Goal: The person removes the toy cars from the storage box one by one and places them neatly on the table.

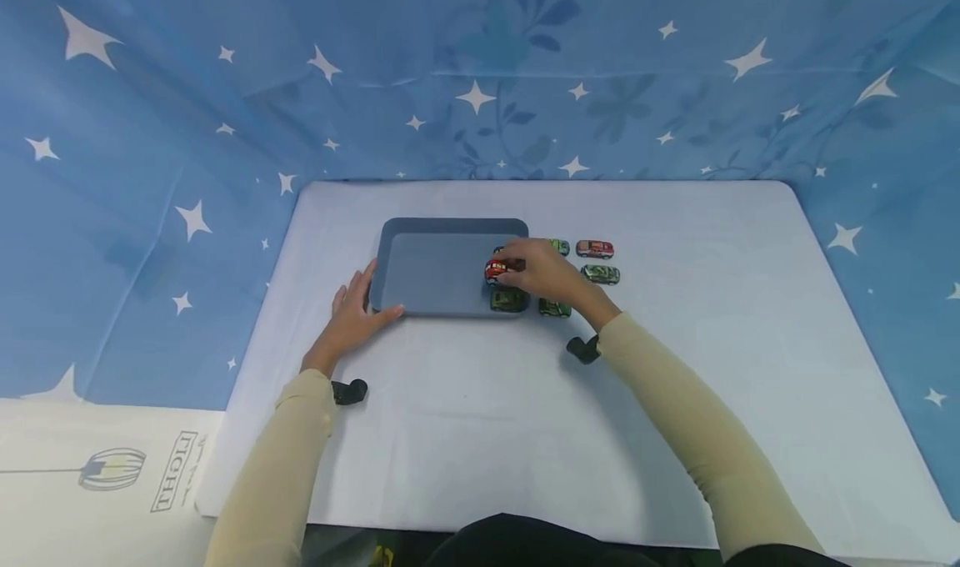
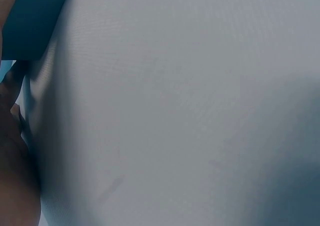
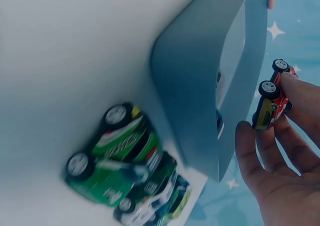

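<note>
Pinching a red toy car (image 1: 495,270) between fingers and thumb, the right hand (image 1: 546,273) held it just above the right part of the blue tray (image 1: 420,288); the right wrist view showed the car's wheels (image 3: 269,89) clear of the fingertips (image 3: 300,88). Left hand (image 1: 352,313) lay open, fingers straight, against the tray's near-left corner on the white surface (image 1: 480,434). A dark green car (image 1: 507,300) sat inside the tray at its near-right corner. Outside the tray's right rim: a green car (image 1: 554,308) close by, another green car (image 1: 601,274) and a red-brown car (image 1: 595,249) further right.
</note>
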A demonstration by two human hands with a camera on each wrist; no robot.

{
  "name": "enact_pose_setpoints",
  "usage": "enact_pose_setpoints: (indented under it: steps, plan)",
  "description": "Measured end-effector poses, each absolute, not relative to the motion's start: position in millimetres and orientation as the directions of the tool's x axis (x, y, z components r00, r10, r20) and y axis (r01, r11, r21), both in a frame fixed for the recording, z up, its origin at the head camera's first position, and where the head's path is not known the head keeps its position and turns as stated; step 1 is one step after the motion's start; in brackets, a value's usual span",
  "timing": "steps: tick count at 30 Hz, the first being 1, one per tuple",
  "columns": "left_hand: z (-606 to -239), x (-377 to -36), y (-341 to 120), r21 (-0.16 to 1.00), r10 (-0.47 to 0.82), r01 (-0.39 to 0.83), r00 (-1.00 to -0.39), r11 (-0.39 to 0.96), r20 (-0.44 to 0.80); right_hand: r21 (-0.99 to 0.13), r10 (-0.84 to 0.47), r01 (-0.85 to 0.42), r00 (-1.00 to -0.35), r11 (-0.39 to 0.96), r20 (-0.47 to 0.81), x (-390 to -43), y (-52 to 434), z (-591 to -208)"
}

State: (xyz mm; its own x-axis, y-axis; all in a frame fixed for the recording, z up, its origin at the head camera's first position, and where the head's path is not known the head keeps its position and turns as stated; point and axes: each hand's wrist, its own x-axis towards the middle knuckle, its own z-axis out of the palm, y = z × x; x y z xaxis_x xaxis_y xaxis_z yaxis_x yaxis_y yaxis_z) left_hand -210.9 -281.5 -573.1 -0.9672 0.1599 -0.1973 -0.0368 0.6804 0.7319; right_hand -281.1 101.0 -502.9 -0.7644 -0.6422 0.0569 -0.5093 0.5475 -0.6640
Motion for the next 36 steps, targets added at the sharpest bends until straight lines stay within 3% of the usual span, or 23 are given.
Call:
enact_pose_setpoints:
  steps: [14, 36]
  plan:
    - [-572, -215, -278, 0.724, 0.174, -0.014, -0.967, 0.690, -0.184, -0.653, -0.571, -0.454, -0.820, 0.606, 0.040, -269, 157, -499]
    - [-576, -213, -279, 0.726, 0.169, -0.031, -0.965, 0.687, -0.200, -0.649, -0.456, -0.367, -0.889, 0.666, 0.035, -245, 224, -523]
